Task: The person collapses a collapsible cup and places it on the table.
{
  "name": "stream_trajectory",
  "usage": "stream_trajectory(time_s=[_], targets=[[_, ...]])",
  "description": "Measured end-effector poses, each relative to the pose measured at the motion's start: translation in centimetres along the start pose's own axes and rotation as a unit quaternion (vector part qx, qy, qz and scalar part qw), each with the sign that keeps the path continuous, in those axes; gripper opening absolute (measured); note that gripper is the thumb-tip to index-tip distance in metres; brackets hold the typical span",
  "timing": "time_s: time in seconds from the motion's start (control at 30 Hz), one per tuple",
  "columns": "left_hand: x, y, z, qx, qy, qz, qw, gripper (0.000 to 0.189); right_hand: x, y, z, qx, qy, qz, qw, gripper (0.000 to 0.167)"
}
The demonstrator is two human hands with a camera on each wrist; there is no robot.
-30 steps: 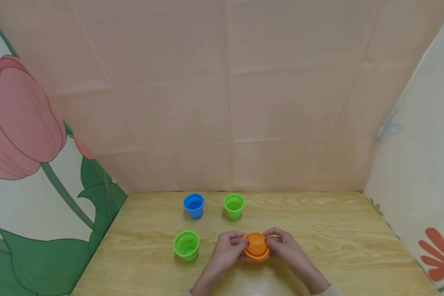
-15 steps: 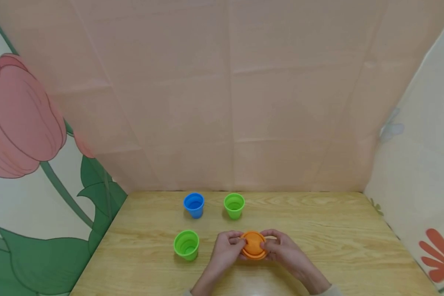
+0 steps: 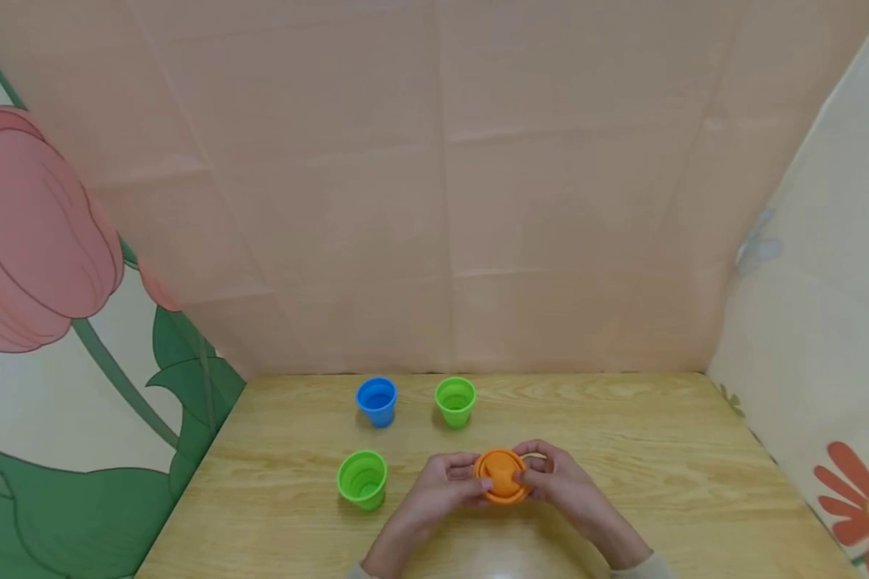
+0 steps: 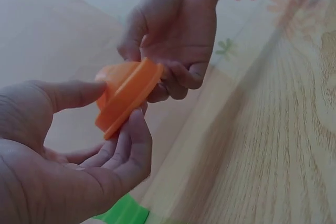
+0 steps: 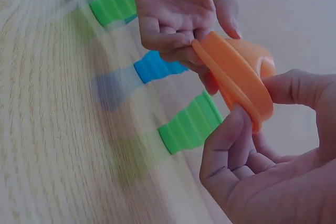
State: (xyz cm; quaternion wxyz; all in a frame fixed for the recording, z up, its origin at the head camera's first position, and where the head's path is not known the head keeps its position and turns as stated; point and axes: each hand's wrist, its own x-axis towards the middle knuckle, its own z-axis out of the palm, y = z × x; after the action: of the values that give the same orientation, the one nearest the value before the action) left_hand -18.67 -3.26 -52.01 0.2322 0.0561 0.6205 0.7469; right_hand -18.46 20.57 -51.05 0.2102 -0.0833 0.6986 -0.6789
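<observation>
An orange collapsible cup (image 3: 502, 470), partly folded down, is held above the table between both hands. My left hand (image 3: 438, 489) pinches its left side, thumb on the bulging base and fingers under the wide rim. On the other side my right hand (image 3: 561, 485) grips it too, the thumb pressing into the base. The right wrist view shows a dent in the orange cup (image 5: 231, 72) by that thumb. In the left wrist view the cup (image 4: 126, 95) is tilted, its rim facing away from the thumbs.
A green cup (image 3: 363, 480) stands unfolded left of the hands. Farther back are a blue cup (image 3: 376, 401) and another green cup (image 3: 455, 401), both upright. Behind the wooden table (image 3: 659, 450) hangs a pinkish cloth (image 3: 586, 201).
The orange cup's base, sticking out a second ago, got pressed flatter and now looks dented. My left thumb has slid down toward the rim. The other cups stay put.
</observation>
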Motion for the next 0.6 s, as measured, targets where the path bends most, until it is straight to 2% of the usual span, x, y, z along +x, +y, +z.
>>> stream_trajectory(time_s=[0.23, 0.37, 0.5, 0.6], targets=[[0.3, 0.1, 0.3, 0.060, 0.053, 0.004, 0.9968, 0.043, 0.2, 0.1, -0.3, 0.003, -0.049, 0.001, 0.9988, 0.050], [0.2, 0.3, 0.4, 0.067, 0.054, 0.008, 0.9962, 0.043, 0.2, 0.4, -0.5, 0.006, -0.059, 0.000, 0.9982, 0.056], [0.0, 0.2, 0.7, 0.080, 0.053, 0.020, 0.9952, 0.043, 0.3, 0.7, -0.1, -0.001, -0.036, 0.000, 0.9993, 0.060], [0.0, 0.1, 0.9, 0.095, 0.056, 0.036, 0.9932, 0.040, 0.3, 1.2, -0.4, 0.002, -0.043, -0.027, 0.9987, 0.055]])
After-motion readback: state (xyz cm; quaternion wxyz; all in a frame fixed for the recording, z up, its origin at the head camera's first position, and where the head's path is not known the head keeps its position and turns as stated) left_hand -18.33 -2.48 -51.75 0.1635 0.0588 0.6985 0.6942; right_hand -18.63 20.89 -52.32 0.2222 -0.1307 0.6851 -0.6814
